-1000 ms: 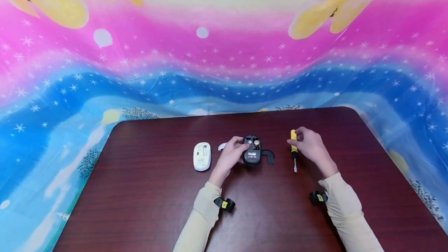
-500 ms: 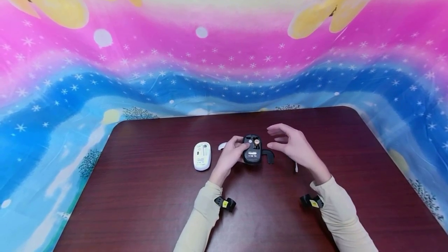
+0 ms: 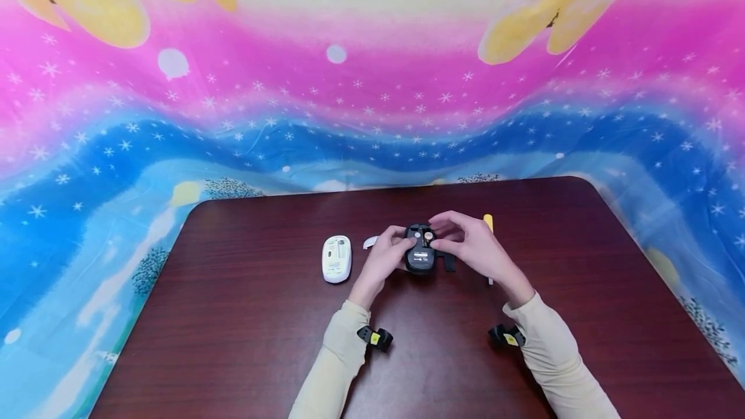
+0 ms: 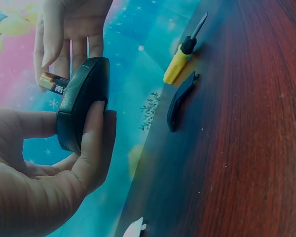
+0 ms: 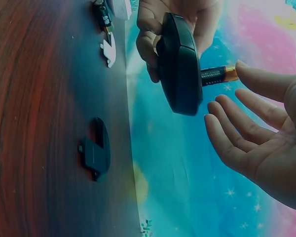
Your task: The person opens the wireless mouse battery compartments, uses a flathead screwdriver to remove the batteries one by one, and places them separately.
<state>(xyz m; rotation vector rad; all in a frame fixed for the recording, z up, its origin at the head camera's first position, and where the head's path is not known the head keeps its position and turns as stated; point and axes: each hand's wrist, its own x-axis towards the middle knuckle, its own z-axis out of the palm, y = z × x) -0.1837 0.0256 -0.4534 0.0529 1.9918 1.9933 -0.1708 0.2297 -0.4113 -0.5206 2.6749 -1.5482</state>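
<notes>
My left hand (image 3: 381, 258) holds a black computer mouse (image 3: 420, 262) raised above the table, its underside towards the head camera and its battery bay uncovered. A battery (image 5: 218, 75) sticks out of the mouse at an angle. In the right wrist view, the thumb of my right hand (image 5: 274, 131) is at the battery's outer end, and the other fingers are spread and loosely bent beside it. The black battery cover (image 5: 96, 153) lies on the table below the mouse. In the head view my right hand partly covers this lid and the yellow screwdriver (image 4: 179, 61).
A white mouse (image 3: 336, 260) lies underside up to the left, its bay uncovered. Its small white cover (image 3: 370, 243) is partly behind my left hand. Near it in the right wrist view is a dark cylinder (image 5: 102, 16), apparently a battery. A patterned cloth (image 3: 372, 83) hangs behind the table.
My right hand has let go of the yellow screwdriver, leaving it on the table, and has moved left to the battery in the black mouse. My left hand has kept its hold.
</notes>
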